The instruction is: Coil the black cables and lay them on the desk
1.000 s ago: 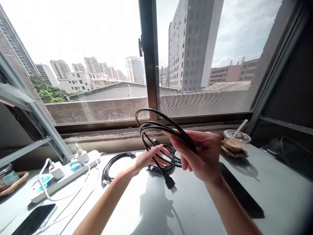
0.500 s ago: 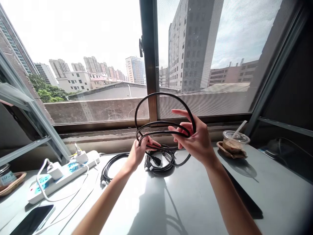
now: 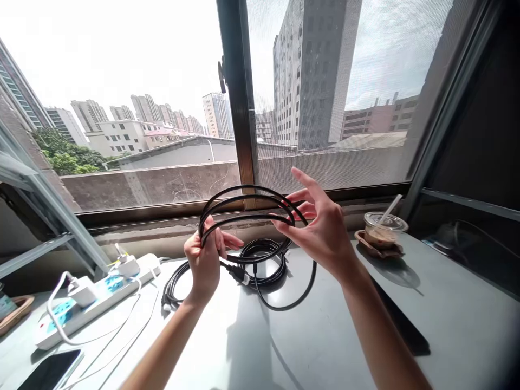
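A black cable (image 3: 247,218) hangs in several loose loops between my hands, above the table. My left hand (image 3: 205,257) is closed round the left side of the loops. At the right side, my right hand (image 3: 320,227) holds the loops between thumb and fingers, its index finger stretched up. One long loop droops toward the tabletop below my right hand. Near my left hand a black plug (image 3: 236,272) with a pale tip sticks out on a cable end. Behind it lies a coiled black cable (image 3: 280,271), and another coil (image 3: 173,284) lies left, partly hidden by my left hand.
A white power strip (image 3: 99,303) with chargers and white cords stands on the left, with a phone (image 3: 51,371) in front. On the right are an iced drink cup (image 3: 384,230) in a cardboard holder and a flat black object (image 3: 402,319). A window frame (image 3: 239,108) rises behind the table (image 3: 333,346).
The upper loop has been drawn down and lies closer to the others. My left hand has turned more upright, my right index finger has lifted, and the lower loop droops further.
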Tool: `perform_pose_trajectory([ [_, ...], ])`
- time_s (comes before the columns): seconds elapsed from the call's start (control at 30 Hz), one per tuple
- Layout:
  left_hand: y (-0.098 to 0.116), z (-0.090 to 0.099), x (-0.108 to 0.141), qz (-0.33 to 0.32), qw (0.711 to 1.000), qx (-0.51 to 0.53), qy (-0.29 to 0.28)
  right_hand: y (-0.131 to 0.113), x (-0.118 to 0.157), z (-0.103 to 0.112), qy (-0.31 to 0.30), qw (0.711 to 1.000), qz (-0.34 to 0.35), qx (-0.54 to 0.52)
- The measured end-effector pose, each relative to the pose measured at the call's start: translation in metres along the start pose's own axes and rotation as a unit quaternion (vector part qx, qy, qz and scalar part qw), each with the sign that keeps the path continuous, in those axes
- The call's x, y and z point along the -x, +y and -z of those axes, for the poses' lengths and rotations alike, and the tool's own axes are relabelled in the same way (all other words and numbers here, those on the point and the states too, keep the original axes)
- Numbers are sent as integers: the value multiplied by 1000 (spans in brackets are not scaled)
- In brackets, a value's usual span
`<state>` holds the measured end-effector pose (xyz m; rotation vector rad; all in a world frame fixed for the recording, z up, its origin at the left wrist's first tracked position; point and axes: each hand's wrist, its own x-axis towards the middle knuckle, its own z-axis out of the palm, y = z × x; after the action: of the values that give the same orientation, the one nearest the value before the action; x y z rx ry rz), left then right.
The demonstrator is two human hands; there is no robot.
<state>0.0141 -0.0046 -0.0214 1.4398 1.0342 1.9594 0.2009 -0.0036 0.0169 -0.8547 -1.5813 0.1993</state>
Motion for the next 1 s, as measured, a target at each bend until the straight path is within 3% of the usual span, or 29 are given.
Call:
perform_pose_trajectory([
  [0.13, 4, -1, 8, 14, 1000, -14, -24, -8, 5, -2, -85, 990, -32, -106],
  [0.3, 7, -4, 8, 53, 994, -66, -67, -23, 11, 2, -118, 962, -64, -239],
  [0.47, 5, -4, 5, 123, 952, -180, -214, -38, 16, 12, -117, 948, -100, -278],
  [0.53, 3, -2, 8, 211, 904, -231, -292, -43, 18, 13, -88, 955, -94, -269],
  [0.57, 2, 0, 10, 256, 866, -257, -346, -44, 19, 13, -75, 959, -89, -258],
  [0.63, 0, 4, 12, 306, 768, -270, -494, -46, 21, 12, -53, 969, -79, -229],
  [0.7, -2, 9, 8, 310, 654, -229, -651, -47, 21, 12, -42, 976, -67, -201],
  [0.77, -5, 13, 2, 304, 565, -176, -746, -47, 22, 12, -38, 981, -57, -180],
  [0.83, -10, 17, -5, 292, 533, -168, -776, -47, 22, 13, -24, 984, -50, -168],
  [0.93, -21, 19, -7, 274, 554, -232, -751, -47, 21, 15, 27, 987, -36, -156],
  [1.0, -32, 17, -3, 307, 563, -269, -719, -46, 20, 17, 55, 986, -26, -155],
])
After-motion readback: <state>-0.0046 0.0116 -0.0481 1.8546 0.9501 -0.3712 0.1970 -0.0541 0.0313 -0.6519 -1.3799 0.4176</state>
